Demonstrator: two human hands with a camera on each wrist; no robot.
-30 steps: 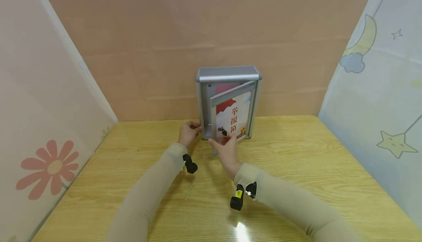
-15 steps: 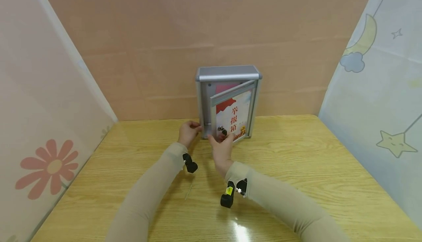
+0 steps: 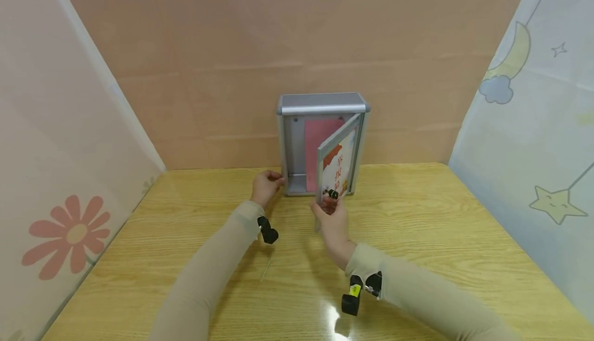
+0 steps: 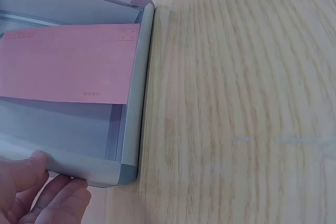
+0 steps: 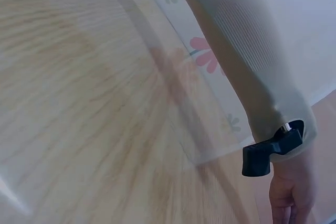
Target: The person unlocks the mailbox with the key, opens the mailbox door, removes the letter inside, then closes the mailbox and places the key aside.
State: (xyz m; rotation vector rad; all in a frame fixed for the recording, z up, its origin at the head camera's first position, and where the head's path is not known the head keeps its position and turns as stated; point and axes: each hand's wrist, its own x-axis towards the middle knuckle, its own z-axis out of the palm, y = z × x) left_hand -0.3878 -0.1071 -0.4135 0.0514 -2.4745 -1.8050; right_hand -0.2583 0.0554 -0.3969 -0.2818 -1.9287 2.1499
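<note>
"What's just changed on your feed?"
"I see the door (image 3: pixel 337 173) swung wider. Half a second ago it hid most of the pink envelope (image 3: pixel 317 147); now much more shows. I'd judge the opening well under way, with easier access inside."
"And each grip?"
"The right hand (image 3: pixel 333 222) pinches the door's free edge, low down. The left hand (image 4: pixel 50 190) clasps the left side wall of the box (image 3: pixel 322 103)."
"Contents?"
"I make out that envelope, upright inside, partly behind the door in the head view; I can't tell whether it leans on anything. The box stands upright on the worktop (image 3: pixel 417 212)."
</note>
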